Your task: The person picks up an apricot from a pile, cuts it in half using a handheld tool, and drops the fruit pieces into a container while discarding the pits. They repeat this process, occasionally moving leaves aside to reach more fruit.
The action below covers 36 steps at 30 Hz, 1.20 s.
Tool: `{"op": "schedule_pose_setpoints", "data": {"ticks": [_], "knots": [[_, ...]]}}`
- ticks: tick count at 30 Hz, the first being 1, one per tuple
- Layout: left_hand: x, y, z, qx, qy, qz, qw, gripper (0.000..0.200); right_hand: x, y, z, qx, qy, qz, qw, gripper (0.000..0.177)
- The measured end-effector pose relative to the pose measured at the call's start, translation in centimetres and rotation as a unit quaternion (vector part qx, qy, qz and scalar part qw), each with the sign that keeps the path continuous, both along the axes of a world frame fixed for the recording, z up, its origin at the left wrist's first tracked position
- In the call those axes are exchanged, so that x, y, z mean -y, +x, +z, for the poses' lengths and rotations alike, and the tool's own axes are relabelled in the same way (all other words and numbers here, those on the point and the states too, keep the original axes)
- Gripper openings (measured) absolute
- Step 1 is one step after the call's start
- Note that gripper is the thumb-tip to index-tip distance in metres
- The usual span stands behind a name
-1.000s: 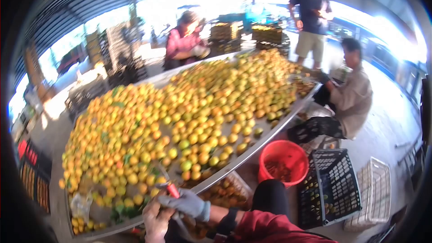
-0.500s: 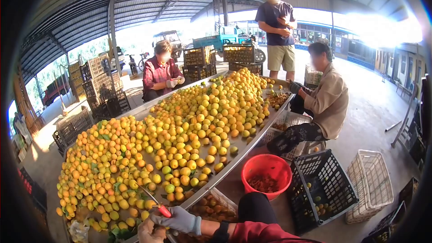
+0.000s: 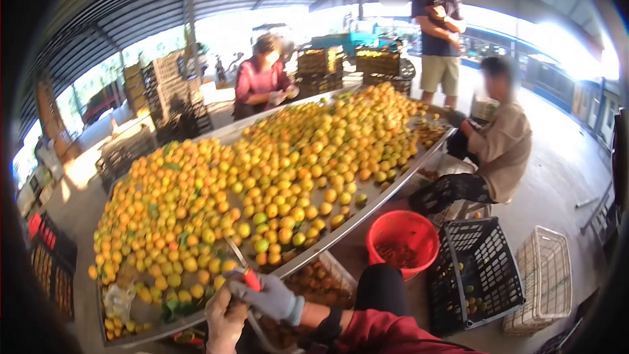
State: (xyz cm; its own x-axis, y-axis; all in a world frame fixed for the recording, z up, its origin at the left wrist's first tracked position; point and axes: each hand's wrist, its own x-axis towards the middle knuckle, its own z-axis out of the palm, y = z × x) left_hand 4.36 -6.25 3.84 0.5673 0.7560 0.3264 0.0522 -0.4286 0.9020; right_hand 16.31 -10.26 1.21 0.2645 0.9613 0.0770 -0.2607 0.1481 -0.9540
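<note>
My right hand [image 3: 272, 298], in a grey glove, is wrapped round the red handle of a knife [image 3: 251, 280]. The knife's narrow metal blade points up and away, over the table edge. Pressed close beside it is my left hand [image 3: 226, 320], its fingers curled inward; whatever they hold is hidden. Both hands are at the near edge of a metal table [image 3: 314, 247] heaped with yellow-orange, apricot-like fruits [image 3: 190, 206], some of them greenish. Below the hands, a crate [image 3: 321, 282] holds brownish-orange pieces.
A red tub [image 3: 403, 242] with brown scraps, a black crate [image 3: 475, 272] with a few fruits and a white crate [image 3: 540, 278] stand at right. One person [image 3: 501, 131] sits at right, another [image 3: 265, 75] across the table; a third [image 3: 440, 33] stands behind. A clear plastic bag [image 3: 119, 301] lies at the near-left corner.
My view has swung left, so the scene sits farther right in the picture. My hands stay together, the right one still gripping the knife.
</note>
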Motion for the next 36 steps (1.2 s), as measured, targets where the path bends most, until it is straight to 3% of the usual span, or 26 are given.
{"op": "schedule_pose_setpoints", "data": {"ticks": [1, 3, 5, 7, 9, 10, 14, 19, 21, 25, 27, 29, 31, 33, 34, 35, 36], "knots": [[-0.6, 0.3, -0.8, 0.021, 0.119, 0.000, 0.993, 0.029, 0.2, 0.0, 0.6, -0.024, -0.028, 0.013, 0.999, 0.034], [-0.7, -0.1, -1.0, -0.041, 0.203, 0.058, 0.977, 0.032, 0.7, -0.1, 2.2, -0.065, -0.020, 0.010, 0.998, 0.035], [0.1, 0.0, 0.0, -0.061, 0.296, 0.106, 0.947, 0.033, 0.3, 0.1, 2.4, -0.096, -0.088, 0.056, 0.990, 0.035], [-0.6, -0.4, -0.4, -0.050, 0.333, 0.100, 0.936, 0.033, 0.5, -0.3, 2.9, -0.101, -0.100, 0.073, 0.987, 0.033], [-1.0, -0.6, -1.3, -0.061, 0.246, 0.089, 0.963, 0.031, 0.1, -1.1, 1.8, -0.092, -0.073, 0.047, 0.992, 0.032], [-0.6, -0.6, -1.5, -0.044, 0.113, 0.077, 0.990, 0.032, -0.3, -1.4, 1.2, -0.080, -0.045, 0.016, 0.996, 0.032], [-0.4, 0.2, -1.8, 0.054, 0.031, 0.049, 0.997, 0.038, -1.3, -2.1, 0.0, 0.002, 0.043, -0.101, 0.994, 0.034], [-0.2, 0.8, -3.7, 0.172, -0.005, 0.032, 0.984, 0.041, -0.2, -2.0, 0.9, 0.056, 0.035, -0.100, 0.993, 0.029], [0.2, 1.0, -3.6, 0.260, -0.133, -0.003, 0.957, 0.040, -0.4, -2.1, 0.5, 0.095, 0.100, -0.128, 0.982, 0.025], [0.5, 0.8, -2.9, 0.293, -0.164, -0.007, 0.942, 0.040, 0.2, -2.2, 0.6, 0.108, 0.088, -0.128, 0.982, 0.023], [0.4, 0.2, -1.8, 0.135, -0.002, 0.029, 0.990, 0.042, -0.1, -1.9, -0.2, 0.110, 0.043, -0.097, 0.988, 0.024], [0.0, -1.3, -0.9, 0.018, -0.068, -0.006, 0.997, 0.051, 0.0, -1.3, -0.8, 0.095, 0.001, -0.064, 0.993, 0.027], [1.0, -1.6, 1.0, -0.047, -0.176, -0.024, 0.983, 0.052, 0.4, -0.7, -0.1, 0.258, 0.028, -0.069, 0.963, 0.030], [-0.2, -2.4, -1.0, -0.137, -0.058, -0.028, 0.988, 0.057, 1.1, -0.1, -0.3, 0.293, -0.001, -0.056, 0.954, 0.031], [-0.1, -2.4, -2.5, -0.083, -0.018, -0.008, 0.996, 0.054, 1.3, -0.5, -0.4, 0.370, 0.009, -0.123, 0.921, 0.029], [0.3, -1.7, -3.8, -0.034, 0.030, 0.017, 0.999, 0.052, 1.1, -0.4, -0.3, 0.357, 0.019, -0.115, 0.927, 0.027], [1.4, -1.8, -1.9, -0.136, 0.086, 0.072, 0.984, 0.044, 0.8, -0.4, -1.2, 0.321, 0.066, -0.135, 0.935, 0.027]]}}
